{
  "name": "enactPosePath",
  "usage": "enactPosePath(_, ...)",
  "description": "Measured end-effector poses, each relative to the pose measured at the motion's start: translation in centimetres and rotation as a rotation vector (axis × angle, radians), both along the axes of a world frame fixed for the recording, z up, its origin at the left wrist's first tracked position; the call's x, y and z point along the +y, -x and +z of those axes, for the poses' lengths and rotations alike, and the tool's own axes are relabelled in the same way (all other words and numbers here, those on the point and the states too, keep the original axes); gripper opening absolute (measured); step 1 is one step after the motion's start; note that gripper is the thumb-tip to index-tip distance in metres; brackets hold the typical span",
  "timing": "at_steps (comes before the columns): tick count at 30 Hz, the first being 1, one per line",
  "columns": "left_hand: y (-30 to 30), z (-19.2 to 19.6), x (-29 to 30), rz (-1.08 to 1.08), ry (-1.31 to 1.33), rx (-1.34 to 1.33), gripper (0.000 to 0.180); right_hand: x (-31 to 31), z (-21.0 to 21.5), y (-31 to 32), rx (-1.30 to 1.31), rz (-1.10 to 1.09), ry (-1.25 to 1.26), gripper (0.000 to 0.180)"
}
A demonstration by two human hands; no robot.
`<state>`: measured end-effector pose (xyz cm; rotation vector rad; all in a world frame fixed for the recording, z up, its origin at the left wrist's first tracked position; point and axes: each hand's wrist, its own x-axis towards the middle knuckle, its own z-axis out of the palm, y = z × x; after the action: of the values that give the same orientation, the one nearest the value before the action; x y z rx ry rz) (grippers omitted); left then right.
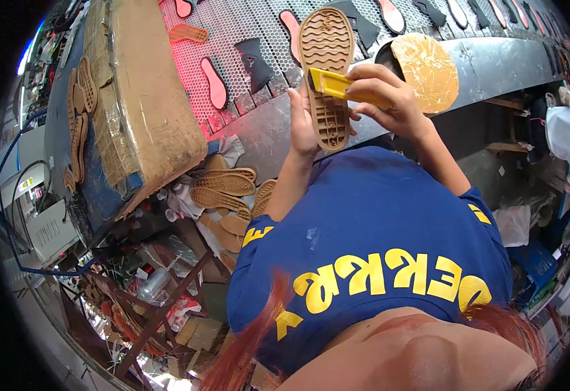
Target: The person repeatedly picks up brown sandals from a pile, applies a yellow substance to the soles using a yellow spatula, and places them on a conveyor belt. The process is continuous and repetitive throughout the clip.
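A tan rubber shoe sole (327,40) stands nearly lengthwise in front of me, its wavy and gridded tread in view. My left hand (303,125) grips its lower left side, with part of the fingers hidden behind it. In my right hand (384,92) is a yellow plastic hand tool (330,85) with a flat end, its exact kind unclear. The fingers are closed round it, and its end lies across the middle of the sole.
Beyond the metal ledge (259,135) runs a mesh conveyor (190,72) carrying pink insoles (214,83) and black shoe parts (254,65). A round yellowish disc (426,73) lies right of my hand. Tan soles (223,184) are piled left, below a taped cardboard sheet (145,85).
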<state>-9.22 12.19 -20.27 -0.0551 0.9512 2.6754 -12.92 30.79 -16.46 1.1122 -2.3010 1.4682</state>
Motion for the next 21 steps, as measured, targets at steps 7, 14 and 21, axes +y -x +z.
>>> enactPosePath(7,1.6,-1.5,-0.7,0.115,-0.13,-0.098,0.075,-0.7,-0.5,-2.1,-0.069,0.049,-0.008,0.03)
enactPosePath(14,2.5,-2.6,-1.8,0.059,-0.167,-0.109,0.083,-0.7,-0.2,-2.6,-0.107,0.134,-0.022,0.029)
enactPosePath(21,2.7,-1.7,-2.3,0.033,-0.15,-0.24,0.088,0.0,0.0,-2.1,-0.232,0.297,0.01,0.024)
